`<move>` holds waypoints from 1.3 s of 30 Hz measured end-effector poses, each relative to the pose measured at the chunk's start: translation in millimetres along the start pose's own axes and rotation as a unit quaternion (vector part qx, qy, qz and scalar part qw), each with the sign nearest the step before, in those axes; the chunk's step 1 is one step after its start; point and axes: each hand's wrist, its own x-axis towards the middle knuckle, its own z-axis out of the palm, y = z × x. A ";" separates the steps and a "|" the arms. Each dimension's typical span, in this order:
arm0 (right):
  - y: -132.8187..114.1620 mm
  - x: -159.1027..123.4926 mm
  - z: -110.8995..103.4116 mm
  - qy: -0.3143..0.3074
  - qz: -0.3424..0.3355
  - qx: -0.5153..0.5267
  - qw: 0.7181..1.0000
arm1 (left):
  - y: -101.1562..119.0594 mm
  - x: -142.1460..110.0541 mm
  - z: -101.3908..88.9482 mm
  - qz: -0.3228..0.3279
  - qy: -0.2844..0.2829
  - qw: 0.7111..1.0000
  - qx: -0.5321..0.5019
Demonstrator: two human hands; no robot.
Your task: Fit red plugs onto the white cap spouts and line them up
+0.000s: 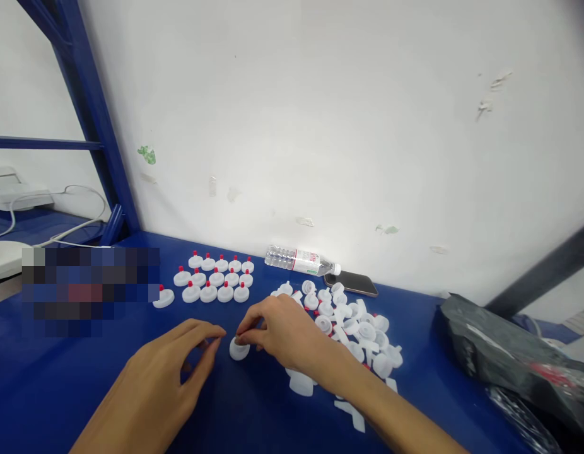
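Your two hands work above the blue desk (254, 416). Your right hand (292, 328) reaches in from the right, its fingers narrowed in a pinch on the top of a white cap (239, 353), which stands on the desk between your hands, toward the near side. The fingertips hide that part of the cap, so you cannot tell what lies directly beneath them. Your left hand (164, 362) is just beside the cap, on its left and apart from it; thumb and forefinger are curved toward each other, tips drawn narrow. You cannot tell whether those tips meet or have something small between them.

Beyond your left hand, finished-looking white caps with red tips (216, 277) stand upright in three rows. Beneath and beyond your right forearm spreads a loose pile of white plastic parts (366, 331), lying at various angles, with bits of red showing among them. Behind the pile a clear bottle (307, 261) lies on its side near the white wall (320, 126), its capped end beside a dark phone (353, 283) that lies flat. At the far right you see a dark plastic bag (504, 353); at the left, a blue metal frame (96, 94) rises against the wall.
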 end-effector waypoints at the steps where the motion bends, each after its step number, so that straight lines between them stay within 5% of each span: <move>1: 0.7 0.9 2.2 0.001 -0.005 0.001 1.000 | 2.1 1.0 -1.8 -0.007 -0.011 1.000 -0.011; 12: 5.6 6.0 22.5 0.009 -0.064 -0.050 0.997 | 4.8 3.5 -2.8 -0.068 -0.101 0.992 -0.030; 20: 0.5 -0.4 8.8 -0.034 -0.077 -0.075 0.994 | 12.3 5.0 -3.4 -0.079 -0.116 0.990 -0.012; 31: 1.0 -6.1 3.3 0.010 -0.117 -0.046 0.992 | -68.2 23.3 -46.3 -0.186 0.017 0.974 0.130; 39: -2.0 -7.3 -11.5 0.075 -0.060 -0.090 0.991 | -74.0 32.6 -46.3 -0.208 -0.006 0.976 0.071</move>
